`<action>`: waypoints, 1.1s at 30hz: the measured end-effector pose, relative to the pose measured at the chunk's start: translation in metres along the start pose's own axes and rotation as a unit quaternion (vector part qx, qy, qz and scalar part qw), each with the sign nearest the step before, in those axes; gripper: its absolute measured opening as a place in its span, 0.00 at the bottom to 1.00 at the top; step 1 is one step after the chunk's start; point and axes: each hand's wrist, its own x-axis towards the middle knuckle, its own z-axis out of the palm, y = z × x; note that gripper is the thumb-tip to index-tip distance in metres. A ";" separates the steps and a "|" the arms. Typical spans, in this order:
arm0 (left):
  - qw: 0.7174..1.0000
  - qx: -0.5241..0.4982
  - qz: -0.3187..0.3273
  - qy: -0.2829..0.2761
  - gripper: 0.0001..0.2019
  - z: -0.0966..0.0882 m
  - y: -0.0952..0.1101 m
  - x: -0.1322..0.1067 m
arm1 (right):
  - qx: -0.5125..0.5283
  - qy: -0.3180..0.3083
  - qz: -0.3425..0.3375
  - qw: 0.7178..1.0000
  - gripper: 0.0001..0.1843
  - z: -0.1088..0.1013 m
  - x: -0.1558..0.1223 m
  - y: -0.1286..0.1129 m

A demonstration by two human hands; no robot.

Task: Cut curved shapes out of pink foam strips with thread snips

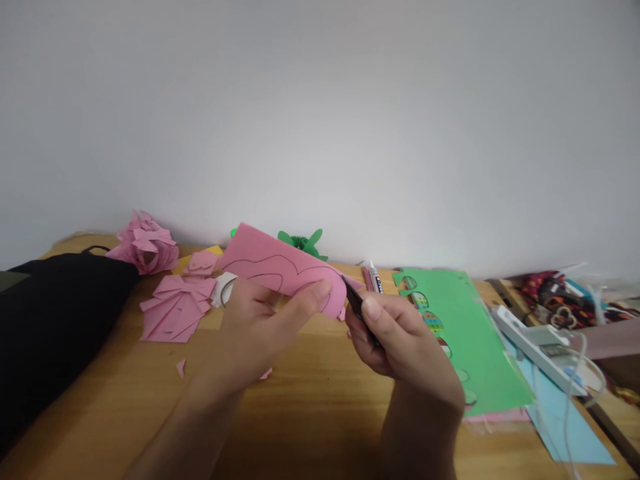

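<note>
My left hand [270, 320] pinches a folded piece of pink paper [260, 257], thumb on its front, and holds it up above the table. Dark curved outlines are drawn across the paper. In my right hand [400, 327] is a pair of black scissors [357, 303], gripped by the handles. The blades meet the paper's right end at a rounded edge, close to the drawn line. A narrow strip of pink paper sticks out beyond the blades on the right. How far the blades are apart I cannot tell.
Folded pink paper pieces [177, 307] and a pink paper flower [145, 243] lie at the left, near a black bag [65, 320]. On the right are a green sheet [465, 333] with cut-out holes, a glue pen [375, 277], a power strip [540, 350] and blue paper [575, 427].
</note>
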 end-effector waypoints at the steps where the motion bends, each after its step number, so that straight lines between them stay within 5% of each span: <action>1: 1.000 -0.002 0.001 -0.002 0.13 0.000 0.000 0.000 | 0.001 -0.003 0.001 1.000 0.26 0.000 0.000 0.000; 5: 1.000 0.003 -0.004 -0.009 0.07 -0.002 -0.004 0.001 | -0.006 0.000 0.009 1.000 0.26 0.000 -0.002 -0.001; 9: 0.999 -0.021 -0.015 0.022 0.12 -0.004 -0.011 0.005 | -0.019 -0.015 0.030 0.999 0.26 -0.004 -0.004 -0.005; 13: 0.995 -0.004 -0.051 0.081 0.13 -0.005 -0.016 0.006 | 0.070 0.076 -0.019 0.995 0.28 -0.008 0.000 -0.008; 16: 0.998 0.022 -0.063 0.016 0.13 -0.004 -0.017 0.006 | 0.055 0.146 -0.058 0.986 0.26 -0.005 0.006 -0.008; 20: 0.994 0.018 -0.077 -0.077 0.17 -0.001 -0.015 0.006 | -0.047 0.175 -0.028 0.983 0.13 0.002 0.012 -0.007; 27: 0.997 -0.013 -0.070 -0.005 0.10 0.009 -0.024 0.010 | -0.035 0.210 -0.025 0.977 0.07 0.000 0.022 -0.002; 33: 0.996 -0.049 -0.074 0.014 0.17 0.022 -0.040 0.014 | -0.007 0.241 -0.006 0.971 0.11 -0.007 0.028 0.001</action>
